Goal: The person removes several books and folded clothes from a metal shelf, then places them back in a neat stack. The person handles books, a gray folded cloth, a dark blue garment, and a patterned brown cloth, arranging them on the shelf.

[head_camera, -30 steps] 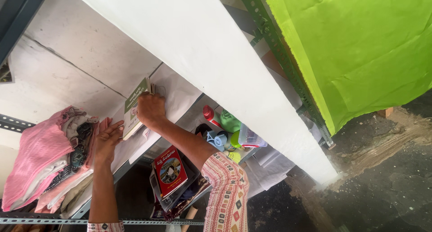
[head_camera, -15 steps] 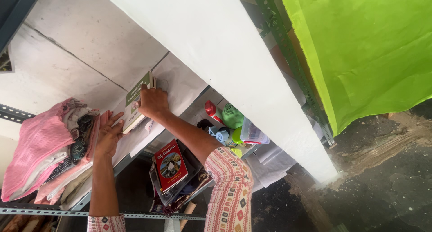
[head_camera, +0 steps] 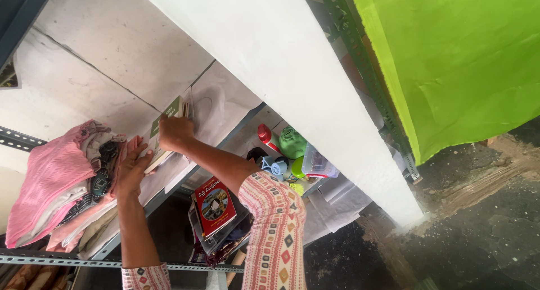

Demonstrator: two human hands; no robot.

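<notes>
Sleeves: two arms in patterned red and cream sleeves reach up to the shelf [head_camera: 169, 190].
Left hand: the left hand [head_camera: 133, 172] is open with the fingers spread. It lies flat by the lower end of the book [head_camera: 163, 131] and touches it. It does not grip anything.
Right hand: the right hand [head_camera: 175, 134] is curled over the top side of the book. Its fingers are bent around the edge, so it has hold of the book.
Book: the book is green and white. It lies tilted on the paper-covered shelf, under the right hand and just above the left hand.
Clothes: a pile of folded clothes [head_camera: 59, 189], mostly pink, sits just beside the left hand, on the same shelf.
Lower shelf: a red book [head_camera: 214, 205] lies below. Near it are a red-capped bottle [head_camera: 266, 137], a green cap [head_camera: 293, 143] and a clear box [head_camera: 318, 165].
Far side: a bright green cloth [head_camera: 450, 59] hangs well apart from the hands.
</notes>
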